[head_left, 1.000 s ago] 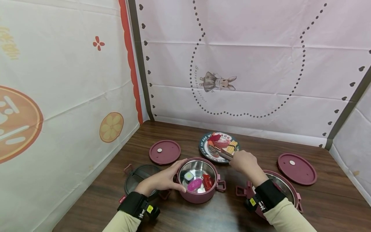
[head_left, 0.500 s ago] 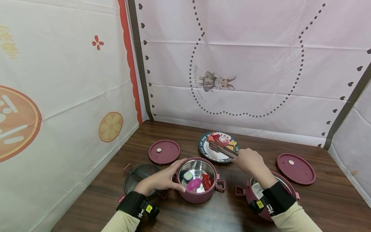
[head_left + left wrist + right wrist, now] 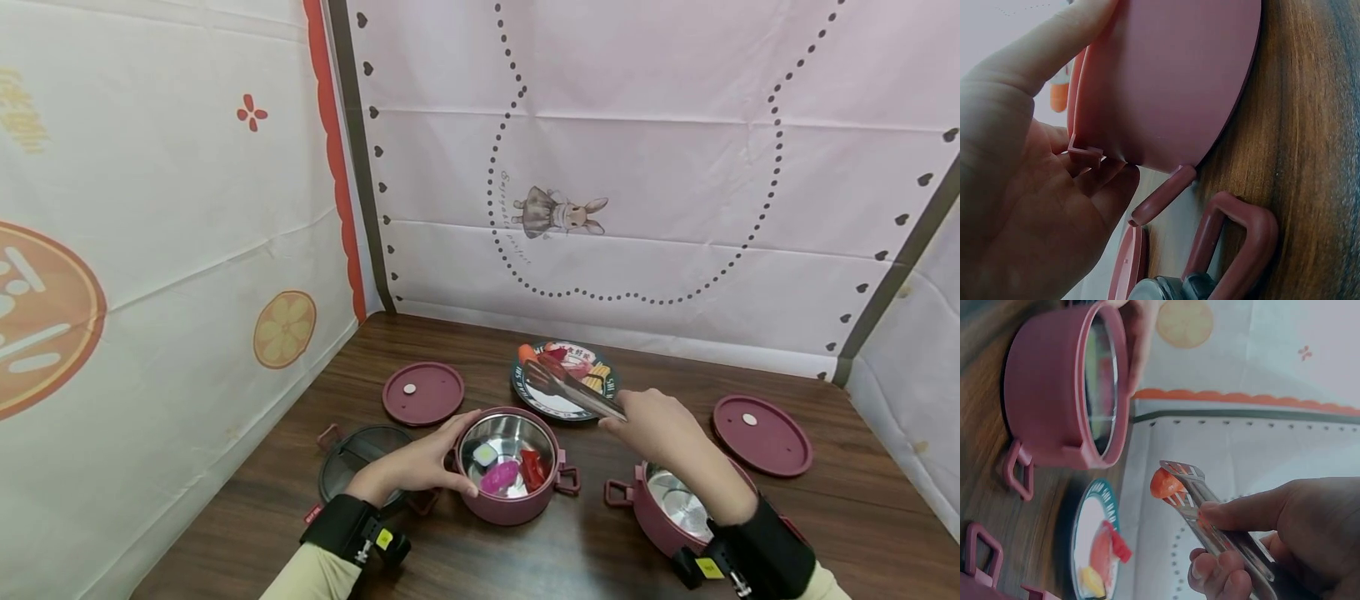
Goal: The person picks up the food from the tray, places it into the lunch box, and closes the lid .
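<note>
My left hand (image 3: 422,461) grips the left side of a dusky-pink pot (image 3: 504,509), thumb at the near side and fingers at the far side. Inside the steel-lined pot lie a magenta piece (image 3: 500,477), a red piece (image 3: 534,471) and a small pale green-and-white piece (image 3: 485,454). With my right hand (image 3: 663,429) I hold metal tongs (image 3: 581,392), their tips pinching an orange food piece (image 3: 1165,483) above the plate (image 3: 553,407). On that plate are a pink-red meat-like piece (image 3: 1101,549), a dark red piece and a yellow bundle (image 3: 597,377).
A second pink pot (image 3: 660,521) stands at the right, partly under my right forearm. Round pink lids lie at the back left (image 3: 423,393) and at the right (image 3: 762,435). Beside my left wrist is a dark translucent lid (image 3: 352,462) with pink clips.
The tongs have risen off the plate with the orange piece between their tips. My right hand has shifted a little to the right, while my left hand stays on the pot.
</note>
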The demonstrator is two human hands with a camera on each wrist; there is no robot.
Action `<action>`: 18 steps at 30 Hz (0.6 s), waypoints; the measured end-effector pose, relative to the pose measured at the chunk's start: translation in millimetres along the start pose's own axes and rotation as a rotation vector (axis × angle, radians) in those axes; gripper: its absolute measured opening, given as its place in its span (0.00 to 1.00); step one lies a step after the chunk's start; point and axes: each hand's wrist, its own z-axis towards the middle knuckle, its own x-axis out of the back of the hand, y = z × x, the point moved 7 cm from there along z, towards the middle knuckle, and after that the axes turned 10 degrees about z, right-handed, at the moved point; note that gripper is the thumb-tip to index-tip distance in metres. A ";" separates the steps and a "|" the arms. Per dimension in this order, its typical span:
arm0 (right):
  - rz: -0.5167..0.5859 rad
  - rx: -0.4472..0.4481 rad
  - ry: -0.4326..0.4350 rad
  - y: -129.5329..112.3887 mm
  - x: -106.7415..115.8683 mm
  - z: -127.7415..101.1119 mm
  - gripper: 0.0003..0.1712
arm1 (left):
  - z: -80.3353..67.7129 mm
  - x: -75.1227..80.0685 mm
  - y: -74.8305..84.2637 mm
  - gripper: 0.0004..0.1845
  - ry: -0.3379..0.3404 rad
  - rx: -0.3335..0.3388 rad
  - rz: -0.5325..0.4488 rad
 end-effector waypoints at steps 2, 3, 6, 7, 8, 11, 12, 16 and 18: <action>0.007 0.005 -0.007 -2.5 1.3 -7.4 0.20 | -0.1 0.5 0.2 0.58 0.001 -0.001 -0.002; 0.010 0.010 -0.009 -3.6 1.5 -11.0 0.20 | -0.2 0.7 0.7 0.58 0.001 -0.003 -0.004; 0.025 0.012 -0.019 -5.8 0.5 -20.4 0.18 | -0.6 1.2 1.9 0.58 0.001 -0.009 -0.004; 0.028 0.013 -0.022 -6.3 -0.1 -23.2 0.18 | -0.8 1.3 2.4 0.58 0.000 -0.010 -0.005; 0.030 0.014 -0.026 -6.9 -1.0 -25.6 0.18 | -0.8 1.3 2.7 0.58 0.000 -0.013 -0.006; 0.040 0.024 -0.030 -8.3 -3.0 -31.8 0.17 | -0.8 1.3 3.5 0.58 -0.001 -0.020 -0.012; 0.041 0.029 -0.028 -8.6 -3.5 -33.5 0.17 | -0.8 1.3 3.7 0.58 0.000 -0.021 -0.012; 0.033 0.047 -0.036 -10.1 -6.2 -37.8 0.16 | -0.9 1.4 3.8 0.57 0.001 -0.022 -0.013; 0.022 0.054 -0.038 -10.5 -6.6 -38.7 0.18 | -1.1 1.5 3.8 0.57 0.001 -0.020 -0.008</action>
